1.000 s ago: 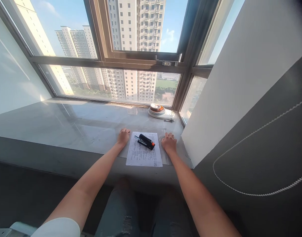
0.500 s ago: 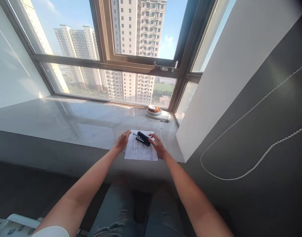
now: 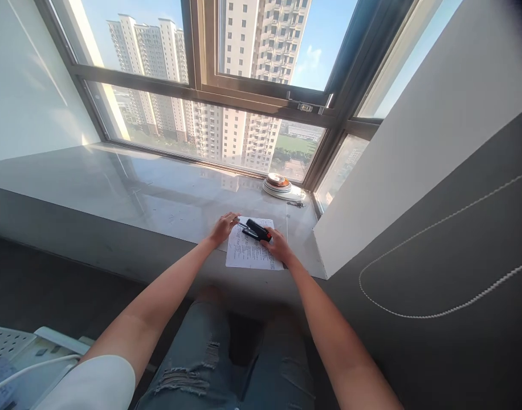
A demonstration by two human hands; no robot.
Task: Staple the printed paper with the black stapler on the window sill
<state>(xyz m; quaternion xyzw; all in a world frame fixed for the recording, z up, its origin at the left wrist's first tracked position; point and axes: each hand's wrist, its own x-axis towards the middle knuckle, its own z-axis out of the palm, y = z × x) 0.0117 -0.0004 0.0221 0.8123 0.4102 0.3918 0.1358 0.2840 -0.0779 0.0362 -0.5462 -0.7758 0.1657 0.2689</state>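
A black stapler [image 3: 256, 232] lies tilted over a printed sheet of paper [image 3: 249, 256], its top arm raised from the base and a thin metal part sticking out toward the left. My right hand [image 3: 278, 248] is closed round the stapler's right end. My left hand [image 3: 222, 229] is at the sheet's upper left corner, fingertips pinched together beside the tip of that metal part. Something small and shiny shows at those fingertips, too small to name.
Stacked round pieces [image 3: 277, 183], white and orange-brown, stand by the window corner, with a small dark item [image 3: 295, 204] in front. The grey sill [image 3: 158, 205] ends at a front edge near my knees. A beaded cord [image 3: 398, 313] hangs at the right.
My left hand has moved from the sheet's left edge to the stapler's metal tip. My right hand has closed round the stapler's end. The view has tilted and shifted.
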